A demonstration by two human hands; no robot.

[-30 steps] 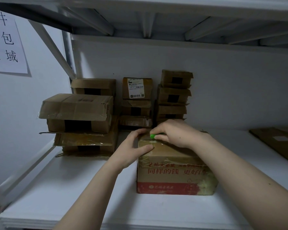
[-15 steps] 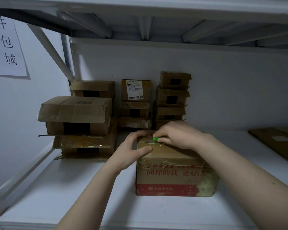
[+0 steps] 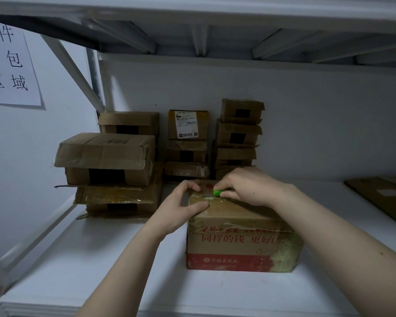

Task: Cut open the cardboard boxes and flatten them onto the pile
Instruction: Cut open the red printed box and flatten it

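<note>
Box [image 3: 240, 239] on shelf [image 3: 101, 266]; left hand [image 3: 181, 208] grips corner, right hand [image 3: 245, 186] atop.

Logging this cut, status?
Left hand grips printed box at top corner. Right hand pinches green cutter on its top. Nothing in the way.

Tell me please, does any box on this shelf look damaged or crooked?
Yes. In the left stack, the large top box sits askew, its lid dented and overhanging. The squashed box beneath it shows frayed edges sticking out. The printed box in front stands straight.
</note>
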